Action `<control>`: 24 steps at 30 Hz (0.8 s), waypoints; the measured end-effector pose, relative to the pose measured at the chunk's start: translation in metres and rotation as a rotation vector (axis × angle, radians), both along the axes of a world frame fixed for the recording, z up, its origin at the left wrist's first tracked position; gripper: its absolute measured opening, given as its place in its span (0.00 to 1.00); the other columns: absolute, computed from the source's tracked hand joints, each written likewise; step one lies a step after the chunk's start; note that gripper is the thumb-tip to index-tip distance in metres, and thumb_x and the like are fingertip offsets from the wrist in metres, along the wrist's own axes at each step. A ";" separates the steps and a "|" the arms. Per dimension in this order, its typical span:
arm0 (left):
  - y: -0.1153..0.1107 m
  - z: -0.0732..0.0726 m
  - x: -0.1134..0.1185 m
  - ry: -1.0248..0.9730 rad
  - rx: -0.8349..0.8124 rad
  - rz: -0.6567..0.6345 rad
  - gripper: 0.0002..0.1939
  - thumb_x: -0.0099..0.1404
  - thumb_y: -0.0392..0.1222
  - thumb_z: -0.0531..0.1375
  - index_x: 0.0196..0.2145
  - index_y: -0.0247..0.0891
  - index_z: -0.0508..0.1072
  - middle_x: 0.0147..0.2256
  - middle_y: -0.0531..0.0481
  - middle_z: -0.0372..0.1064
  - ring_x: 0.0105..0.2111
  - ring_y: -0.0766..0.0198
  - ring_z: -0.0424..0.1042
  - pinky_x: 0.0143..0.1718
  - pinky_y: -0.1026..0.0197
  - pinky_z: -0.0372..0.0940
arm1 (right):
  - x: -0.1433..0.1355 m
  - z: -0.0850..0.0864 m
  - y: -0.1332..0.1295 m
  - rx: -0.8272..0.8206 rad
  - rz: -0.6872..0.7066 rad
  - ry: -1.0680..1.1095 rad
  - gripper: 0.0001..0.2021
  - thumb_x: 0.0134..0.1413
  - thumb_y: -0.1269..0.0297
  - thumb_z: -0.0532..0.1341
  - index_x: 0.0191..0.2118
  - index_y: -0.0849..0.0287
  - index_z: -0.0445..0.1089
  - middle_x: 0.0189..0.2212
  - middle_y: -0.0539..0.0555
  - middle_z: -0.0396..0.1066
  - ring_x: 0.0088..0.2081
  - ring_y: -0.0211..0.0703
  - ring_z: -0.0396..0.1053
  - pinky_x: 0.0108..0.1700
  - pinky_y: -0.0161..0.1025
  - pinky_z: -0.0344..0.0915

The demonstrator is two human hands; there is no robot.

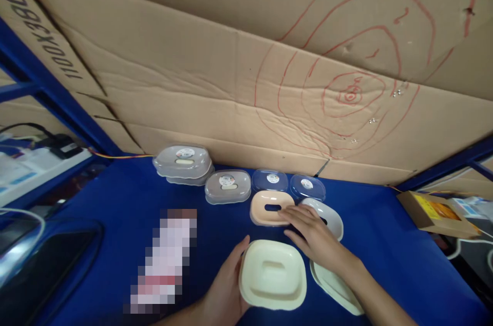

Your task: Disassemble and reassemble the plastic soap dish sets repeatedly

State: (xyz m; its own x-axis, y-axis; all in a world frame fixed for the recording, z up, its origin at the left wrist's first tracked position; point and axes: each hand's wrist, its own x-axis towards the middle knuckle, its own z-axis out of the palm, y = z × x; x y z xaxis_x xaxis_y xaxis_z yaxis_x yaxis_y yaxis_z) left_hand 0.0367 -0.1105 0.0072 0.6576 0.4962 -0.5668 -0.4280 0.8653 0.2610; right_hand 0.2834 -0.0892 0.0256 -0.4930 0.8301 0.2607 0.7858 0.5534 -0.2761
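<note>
My left hand (229, 285) is wrapped around the left side of a pale cream soap dish (273, 292), its hollow facing up. My right hand (311, 228) reaches over a peach soap dish tray (269, 219) with an oval slot in its middle. Its fingers are stretched out, the tips at the tray's right edge, and the thumb is apart from them. Partly under my right hand and wrist lie a white slotted tray (334, 221) and a pale green dish piece (335, 287).
Frosted lidded soap dishes stand at the back left, a stack (183, 161) and a single one (228, 190). Two clear lids (269, 180) (308, 190) lie behind the peach tray. A pixelated patch (165, 254) is at left. Cardboard (173, 59) walls the blue table's (215, 244) back.
</note>
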 end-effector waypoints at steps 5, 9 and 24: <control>-0.011 -0.003 -0.005 0.015 0.029 -0.003 0.27 0.74 0.58 0.59 0.53 0.31 0.79 0.46 0.41 0.84 0.51 0.48 0.81 0.54 0.51 0.72 | -0.003 -0.002 0.011 0.089 0.023 0.020 0.15 0.72 0.67 0.61 0.60 0.53 0.73 0.51 0.58 0.81 0.52 0.52 0.77 0.58 0.55 0.69; -0.001 0.001 -0.001 0.061 0.033 0.064 0.24 0.75 0.57 0.58 0.51 0.32 0.79 0.45 0.41 0.84 0.48 0.48 0.82 0.49 0.52 0.74 | 0.007 0.025 -0.013 0.160 0.028 0.103 0.16 0.72 0.67 0.62 0.62 0.54 0.71 0.53 0.58 0.79 0.53 0.50 0.75 0.57 0.52 0.68; 0.018 0.005 0.009 0.038 0.200 0.037 0.29 0.73 0.55 0.60 0.59 0.27 0.76 0.51 0.35 0.81 0.56 0.43 0.77 0.56 0.48 0.69 | -0.018 0.003 -0.061 0.345 0.129 -0.014 0.16 0.75 0.70 0.52 0.58 0.60 0.73 0.43 0.56 0.81 0.45 0.48 0.76 0.55 0.48 0.69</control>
